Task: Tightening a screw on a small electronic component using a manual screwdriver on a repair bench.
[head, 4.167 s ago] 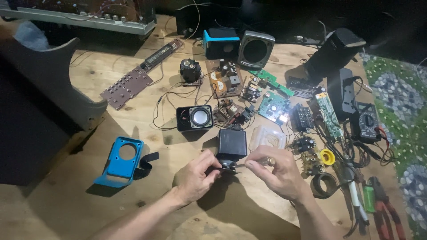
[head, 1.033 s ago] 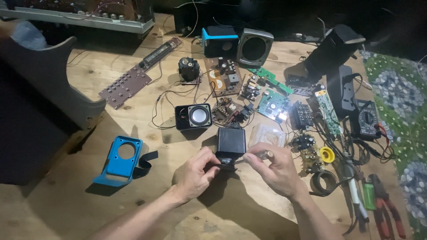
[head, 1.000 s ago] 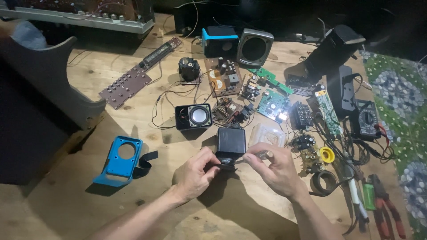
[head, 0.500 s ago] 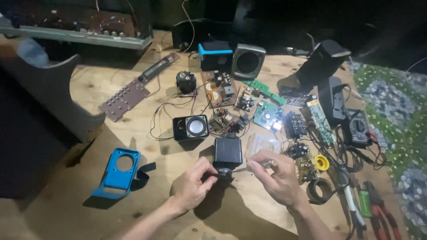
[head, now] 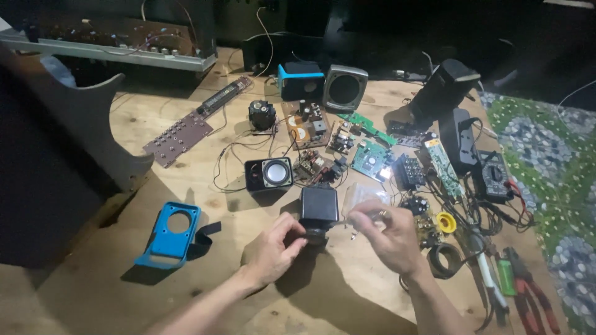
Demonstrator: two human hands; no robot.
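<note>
Both hands work on a small black speaker box (head: 319,206) at the middle of the wooden table (head: 347,298).

Left hand (head: 272,253) grips its lower edge; right hand (head: 386,234) pinches a thin tool against its side. Brace the box firmly and keep the tool level. Circuit boards (head: 371,158), pliers (head: 532,296) and a blue housing (head: 170,233) surround it; the room is dim.
</note>
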